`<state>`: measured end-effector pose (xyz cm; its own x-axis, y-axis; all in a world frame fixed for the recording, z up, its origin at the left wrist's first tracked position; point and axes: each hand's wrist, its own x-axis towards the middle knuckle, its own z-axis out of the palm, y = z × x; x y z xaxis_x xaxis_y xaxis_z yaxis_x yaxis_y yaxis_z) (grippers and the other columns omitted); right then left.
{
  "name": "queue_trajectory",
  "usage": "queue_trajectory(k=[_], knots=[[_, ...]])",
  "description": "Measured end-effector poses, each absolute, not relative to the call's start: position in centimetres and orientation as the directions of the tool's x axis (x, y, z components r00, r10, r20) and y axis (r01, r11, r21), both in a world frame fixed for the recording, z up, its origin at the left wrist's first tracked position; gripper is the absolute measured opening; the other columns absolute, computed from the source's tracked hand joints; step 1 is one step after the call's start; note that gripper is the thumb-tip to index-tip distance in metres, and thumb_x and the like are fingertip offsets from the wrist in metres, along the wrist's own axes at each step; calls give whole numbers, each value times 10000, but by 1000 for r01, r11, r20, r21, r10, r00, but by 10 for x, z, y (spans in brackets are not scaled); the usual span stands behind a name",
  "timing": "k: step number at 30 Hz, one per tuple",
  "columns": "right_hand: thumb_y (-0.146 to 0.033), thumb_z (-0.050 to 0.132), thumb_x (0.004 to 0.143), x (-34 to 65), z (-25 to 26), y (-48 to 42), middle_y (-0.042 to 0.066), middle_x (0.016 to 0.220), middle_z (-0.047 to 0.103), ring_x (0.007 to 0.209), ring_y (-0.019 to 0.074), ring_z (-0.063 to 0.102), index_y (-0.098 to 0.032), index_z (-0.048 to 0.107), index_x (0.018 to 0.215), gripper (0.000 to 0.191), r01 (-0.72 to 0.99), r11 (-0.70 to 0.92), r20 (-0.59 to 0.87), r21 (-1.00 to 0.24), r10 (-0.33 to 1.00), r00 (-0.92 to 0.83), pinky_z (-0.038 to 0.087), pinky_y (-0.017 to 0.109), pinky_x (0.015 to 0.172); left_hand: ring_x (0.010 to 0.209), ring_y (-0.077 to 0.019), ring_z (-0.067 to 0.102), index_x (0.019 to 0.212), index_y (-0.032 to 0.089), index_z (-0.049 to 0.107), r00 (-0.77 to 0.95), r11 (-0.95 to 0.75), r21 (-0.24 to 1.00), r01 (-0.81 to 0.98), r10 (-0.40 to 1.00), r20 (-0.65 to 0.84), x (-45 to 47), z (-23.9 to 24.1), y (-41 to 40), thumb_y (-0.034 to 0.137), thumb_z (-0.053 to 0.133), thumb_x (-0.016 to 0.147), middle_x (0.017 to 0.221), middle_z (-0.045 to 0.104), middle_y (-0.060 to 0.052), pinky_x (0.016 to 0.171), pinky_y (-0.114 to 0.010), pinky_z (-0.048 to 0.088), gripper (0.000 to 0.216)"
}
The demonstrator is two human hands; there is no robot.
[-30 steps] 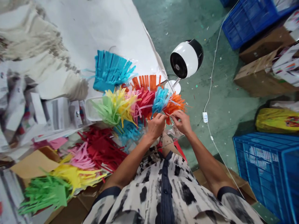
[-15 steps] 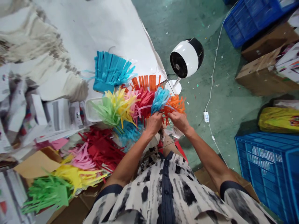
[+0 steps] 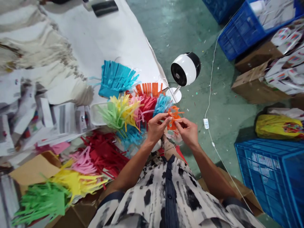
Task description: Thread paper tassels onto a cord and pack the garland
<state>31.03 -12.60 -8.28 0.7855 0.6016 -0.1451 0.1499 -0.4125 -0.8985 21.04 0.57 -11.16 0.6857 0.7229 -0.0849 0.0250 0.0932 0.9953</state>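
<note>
Head view, looking down: the left hand (image 3: 156,126) and right hand (image 3: 188,131) meet in the middle, fingertips pinched shut on an orange paper tassel (image 3: 174,114). It sits at the right end of a string of coloured tassels (image 3: 125,110). Just beyond stands a white fan (image 3: 185,69) on the green floor (image 3: 228,104). Loose fringed paper (image 3: 78,177) lies near left.

The fringed tassels (image 3: 133,110) look like thin matt paper, cut in strips. The desk (image 3: 102,38) wears a smooth white paper sheet. The fan (image 3: 185,68) is glossy plastic; the crate (image 3: 273,177), ribbed blue plastic; near-left box (image 3: 30,167), matt brown cardboard.
</note>
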Motion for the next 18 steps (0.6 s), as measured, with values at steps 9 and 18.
queue_trajectory(k=[9, 18], knots=[[-427, 765, 844, 285, -93, -118, 33, 816, 761, 714, 176, 671, -203, 774, 854, 224, -197, -271, -326, -942, 610, 722, 548, 307, 701, 696, -140, 693, 998, 210, 852, 617, 305, 952, -5, 750, -237, 200, -102, 4, 429, 818, 851, 844, 805, -46, 639, -249, 555, 266], [-437, 745, 845, 254, -93, -108, 31, 799, 748, 716, 176, 661, -214, 736, 839, 224, -175, -237, -270, -956, 468, 842, 544, 306, 684, 684, -134, 694, 939, 181, 797, 543, 439, 897, -48, 766, -345, 193, -89, -6, 427, 821, 821, 831, 783, -37, 567, -215, 508, 274]])
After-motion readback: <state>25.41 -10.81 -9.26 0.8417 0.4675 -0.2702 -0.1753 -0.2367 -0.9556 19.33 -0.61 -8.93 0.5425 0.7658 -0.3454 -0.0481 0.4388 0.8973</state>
